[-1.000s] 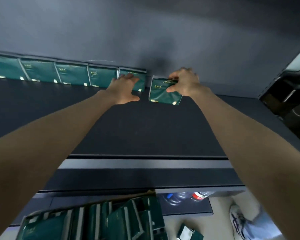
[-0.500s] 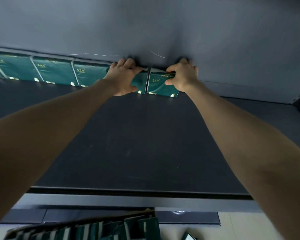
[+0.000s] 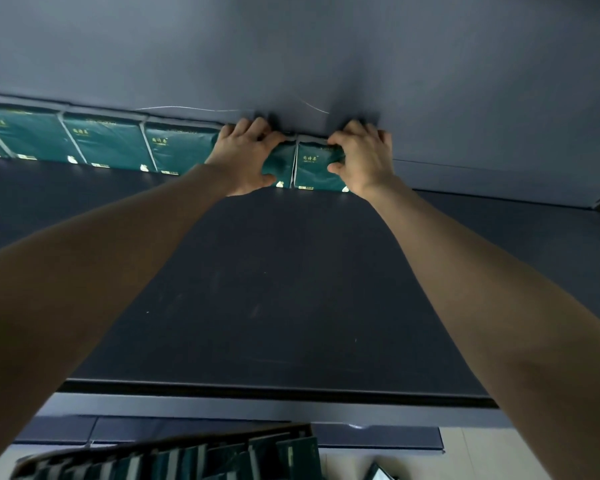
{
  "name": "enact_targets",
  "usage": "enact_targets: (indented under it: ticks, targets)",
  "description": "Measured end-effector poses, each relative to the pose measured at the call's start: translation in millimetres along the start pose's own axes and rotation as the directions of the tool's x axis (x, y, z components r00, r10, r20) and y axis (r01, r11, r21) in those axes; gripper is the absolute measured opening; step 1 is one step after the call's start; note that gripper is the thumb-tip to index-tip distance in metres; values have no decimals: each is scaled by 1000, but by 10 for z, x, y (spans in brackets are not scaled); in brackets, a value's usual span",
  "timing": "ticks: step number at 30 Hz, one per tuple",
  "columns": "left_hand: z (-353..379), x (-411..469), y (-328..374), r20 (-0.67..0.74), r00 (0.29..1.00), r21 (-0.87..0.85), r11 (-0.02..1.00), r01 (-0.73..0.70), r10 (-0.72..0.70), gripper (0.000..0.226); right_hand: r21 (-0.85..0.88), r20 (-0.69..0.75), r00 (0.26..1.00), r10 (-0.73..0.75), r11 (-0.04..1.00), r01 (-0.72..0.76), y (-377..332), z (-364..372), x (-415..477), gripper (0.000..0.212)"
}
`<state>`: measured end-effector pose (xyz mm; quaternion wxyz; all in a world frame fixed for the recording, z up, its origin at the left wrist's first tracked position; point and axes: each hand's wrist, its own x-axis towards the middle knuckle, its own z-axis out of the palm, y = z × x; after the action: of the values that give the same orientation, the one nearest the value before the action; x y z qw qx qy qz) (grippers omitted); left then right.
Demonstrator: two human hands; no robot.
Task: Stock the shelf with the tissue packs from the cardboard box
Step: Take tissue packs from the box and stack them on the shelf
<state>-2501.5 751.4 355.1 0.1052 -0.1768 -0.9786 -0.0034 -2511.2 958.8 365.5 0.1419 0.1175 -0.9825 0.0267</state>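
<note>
Head view: curling the right fingers (image 3: 359, 129) over the top edge of the end tissue pack (image 3: 312, 169) and pressing the thumb against its green front, pinching it upright at the rear of the shelf (image 3: 274, 289), against the back panel (image 3: 291, 46). Hooking the left fingers (image 3: 253, 128) over the top of the neighbouring tissue pack (image 3: 282, 161), with the thumb spread low across its face. Holding both packs side by side, touching, at the right end of the row of packs (image 3: 101, 143) standing along the panel. Reaching with the right hand (image 3: 364, 161) and the left hand (image 3: 243, 161) on bare forearms across the dark shelf board. Leaving the cardboard box (image 3: 187, 455) below the shelf's front edge, filled with further green packs standing on edge.
</note>
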Motion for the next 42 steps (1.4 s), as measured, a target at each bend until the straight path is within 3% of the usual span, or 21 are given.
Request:
enact_targets:
  ticks: [9, 19, 28, 36, 42]
  targets:
    - [-208, -65, 49, 136, 990, -30, 999, 32, -27, 84, -16, 269, 963, 17, 1000, -13, -56, -314, -37, 73]
    - [-931, -645, 3, 191, 981, -69, 997, 20, -6, 82, 154, 313, 949, 26, 985, -78, -531, -1017, -506, 63]
    - [-1393, -2139, -225, 284, 958, -149, 989, 14, 29, 84, 192, 377, 926, 21, 976, -100, -1637, -1429, -1677, 59]
    - [-1072, -3572, -352, 399, 915, -195, 981, 13, 67, 81, 234, 482, 876, -12, 965, -116, -2487, -1104, -2759, 61]
    - [-386, -4368, -376, 510, 858, -250, 965, 77, 64, 82, 270, 621, 783, -17, 943, -194, -2789, -438, -3486, 60]
